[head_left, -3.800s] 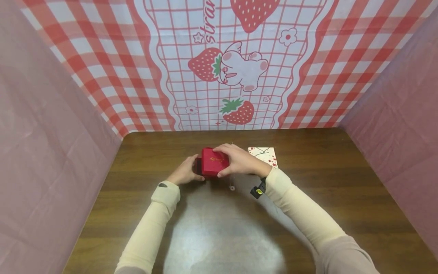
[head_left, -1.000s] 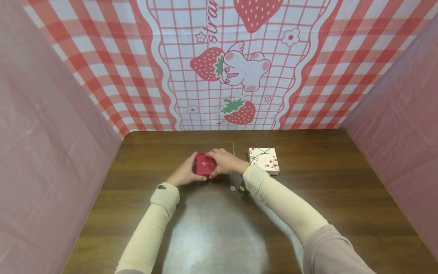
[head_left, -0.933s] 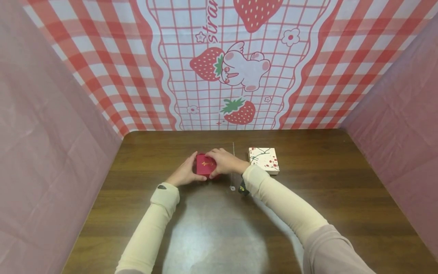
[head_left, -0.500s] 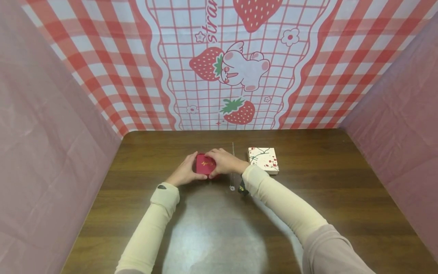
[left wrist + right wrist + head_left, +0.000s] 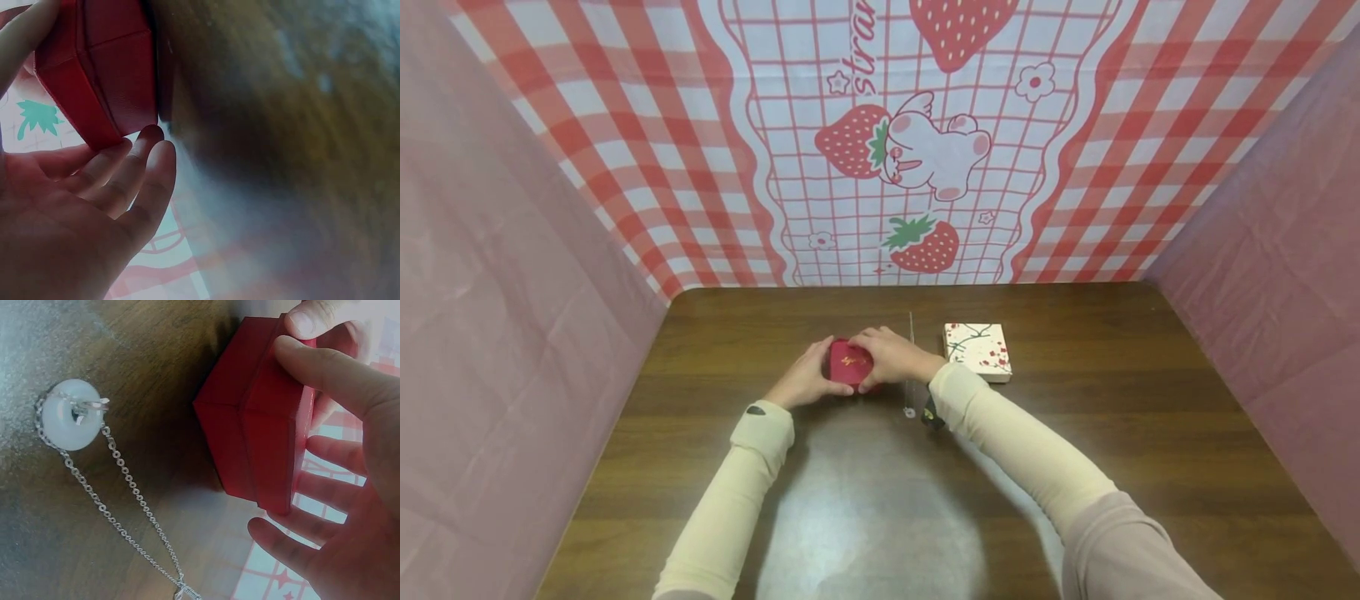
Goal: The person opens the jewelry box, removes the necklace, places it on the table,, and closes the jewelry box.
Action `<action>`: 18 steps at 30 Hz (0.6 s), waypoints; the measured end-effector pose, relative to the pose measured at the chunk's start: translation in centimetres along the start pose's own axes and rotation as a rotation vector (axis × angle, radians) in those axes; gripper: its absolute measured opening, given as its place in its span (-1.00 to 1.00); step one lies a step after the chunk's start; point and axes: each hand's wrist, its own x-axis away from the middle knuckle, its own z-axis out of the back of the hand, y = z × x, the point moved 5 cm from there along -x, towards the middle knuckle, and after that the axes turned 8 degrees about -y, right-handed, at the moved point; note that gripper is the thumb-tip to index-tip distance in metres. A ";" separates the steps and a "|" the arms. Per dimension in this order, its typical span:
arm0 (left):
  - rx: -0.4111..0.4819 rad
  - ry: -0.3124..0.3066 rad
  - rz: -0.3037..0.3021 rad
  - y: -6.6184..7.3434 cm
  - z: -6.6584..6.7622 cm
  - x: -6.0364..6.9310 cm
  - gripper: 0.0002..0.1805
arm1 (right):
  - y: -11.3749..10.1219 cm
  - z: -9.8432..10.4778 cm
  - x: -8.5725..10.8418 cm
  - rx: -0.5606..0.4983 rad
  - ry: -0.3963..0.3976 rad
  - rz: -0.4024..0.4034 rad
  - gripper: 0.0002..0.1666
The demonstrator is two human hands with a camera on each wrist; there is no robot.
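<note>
A small red jewelry box (image 5: 848,365) with gold lettering on its lid stands on the table between the two hands. My left hand (image 5: 802,377) holds its left side, thumb at the near edge and fingers toward the far edge. From the right, my right hand (image 5: 897,357) grips the lid between thumb and fingers. In both wrist views the lid sits down on the base, with a seam running round the box. Beside the right hand lies a silver chain necklace with a white ring-shaped pendant (image 5: 72,414); the right hand covers part of the chain in the head view.
A cream box (image 5: 979,352) with red blossoms and dark branches lies right of the necklace. A strawberry-print cloth (image 5: 925,150) hangs behind the wooden table (image 5: 1112,375). Pink cloth walls (image 5: 512,250) stand at both sides.
Since the earliest frame, the right hand has moved left and down with the lid, which now sits on the base. The necklace and cream box show more fully. The last second brings hardly any movement.
</note>
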 end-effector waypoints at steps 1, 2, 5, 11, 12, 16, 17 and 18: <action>0.005 0.000 0.000 0.0 0.0 0.0 0.13 | 0.0 -0.1 0.0 -0.003 0.002 -0.003 0.02; 0.005 0.001 0.002 0.0 -0.1 -0.1 0.12 | 0.1 -0.1 0.1 -0.008 0.005 -0.006 0.02; -0.017 -0.006 0.006 0.0 -0.3 -0.2 0.10 | 0.1 -0.4 0.2 -0.015 -0.001 -0.018 0.02; -0.071 -0.021 0.021 0.2 -0.3 -0.4 0.07 | -0.2 -0.9 0.2 0.022 -0.019 -0.038 0.03; -0.072 -0.019 0.023 0.3 -0.3 -0.3 0.07 | -0.2 -0.9 0.1 0.023 -0.019 -0.041 0.03; -0.072 -0.022 0.036 0.3 -0.2 -0.4 0.07 | -0.3 -0.9 0.0 0.034 -0.014 -0.050 0.01; -0.072 -0.023 0.037 0.3 -0.2 -0.4 0.07 | -0.2 -1.0 -0.1 0.036 -0.015 -0.052 0.00; -0.072 -0.025 0.038 0.3 -0.3 -0.4 0.07 | -0.3 -1.0 -0.1 0.036 -0.018 -0.052 0.00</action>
